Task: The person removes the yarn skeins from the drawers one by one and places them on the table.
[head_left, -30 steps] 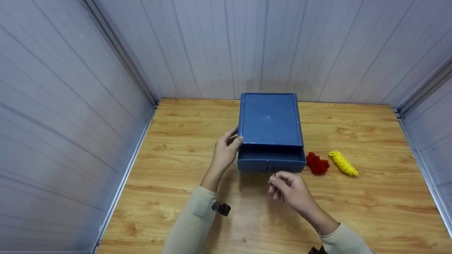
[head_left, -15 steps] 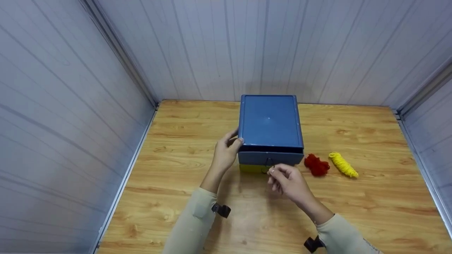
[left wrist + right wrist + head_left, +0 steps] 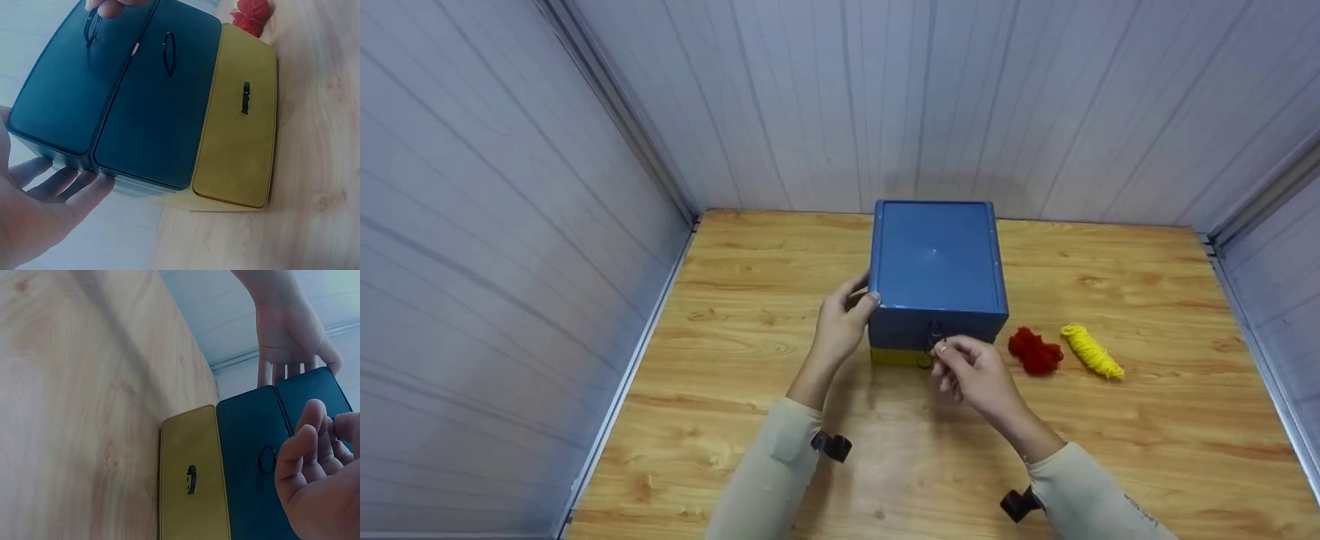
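Yarn (image 3: 1036, 352) — right of drawer unit (image 3: 939, 266)

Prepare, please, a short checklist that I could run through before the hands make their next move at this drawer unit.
1. Top blue drawer closed: ok, no open gap shows at its front.
2. Middle blue drawer and yellow bottom drawer closed: ok, both look shut.
3. Drawer unit held: ok, the left hand grips its left side.
4. Right hand free: not ok, it pinches the top handle.
5. Red yarn and yellow yarn out of the drawers' path: ok, both lie to the unit's right.
6. Drawer contents checked: cannot tell, closed fronts hide the insides.
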A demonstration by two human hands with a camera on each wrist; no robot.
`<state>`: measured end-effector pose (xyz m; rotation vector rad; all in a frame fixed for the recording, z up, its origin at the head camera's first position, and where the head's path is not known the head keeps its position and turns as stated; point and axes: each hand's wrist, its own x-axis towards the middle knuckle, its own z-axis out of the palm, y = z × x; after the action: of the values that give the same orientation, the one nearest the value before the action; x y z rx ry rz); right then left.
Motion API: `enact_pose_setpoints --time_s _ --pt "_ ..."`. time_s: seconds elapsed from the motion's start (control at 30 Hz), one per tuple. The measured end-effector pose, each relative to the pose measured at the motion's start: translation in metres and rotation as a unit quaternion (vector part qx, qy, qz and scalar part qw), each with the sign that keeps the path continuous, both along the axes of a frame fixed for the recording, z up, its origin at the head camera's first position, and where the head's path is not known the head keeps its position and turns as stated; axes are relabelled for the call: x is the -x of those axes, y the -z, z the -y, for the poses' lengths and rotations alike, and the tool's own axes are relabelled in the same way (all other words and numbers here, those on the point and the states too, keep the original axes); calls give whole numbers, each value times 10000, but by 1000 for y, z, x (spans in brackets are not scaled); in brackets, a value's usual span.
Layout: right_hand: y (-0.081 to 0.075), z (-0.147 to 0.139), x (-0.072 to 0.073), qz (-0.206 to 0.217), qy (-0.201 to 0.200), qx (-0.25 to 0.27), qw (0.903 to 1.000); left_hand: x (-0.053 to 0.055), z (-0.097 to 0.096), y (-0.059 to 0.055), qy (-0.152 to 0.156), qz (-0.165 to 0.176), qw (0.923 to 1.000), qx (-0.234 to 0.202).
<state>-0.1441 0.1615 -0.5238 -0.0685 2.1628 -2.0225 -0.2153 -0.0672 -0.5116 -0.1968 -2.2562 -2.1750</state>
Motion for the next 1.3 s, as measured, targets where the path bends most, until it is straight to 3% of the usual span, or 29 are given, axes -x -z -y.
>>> enact_pose_setpoints --time_s 0.13,0.37,0.7,0.97,1.17,1.3 --pt "-2 0 2 -68 -7 -44 10000 1 0 -1 6 -10 10000 -99" --pt "0 -5 2 188 141 152 9996 2 -1 -3 -3 12 9999 -131" --pt "29 -9 3 809 557 200 9950 2 0 0 -66 13 9999 -109" --pt "46 -6 3 942 191 -96 9953 -2 -2 -5 -139 181 9997 -30" --pt "44 3 4 1008 138 -21 9948 -5 -3 -11 -84 157 9998 -3" --pt "44 6 4 862 160 -73 9961 -5 -3 -6 -88 112 9999 -1"
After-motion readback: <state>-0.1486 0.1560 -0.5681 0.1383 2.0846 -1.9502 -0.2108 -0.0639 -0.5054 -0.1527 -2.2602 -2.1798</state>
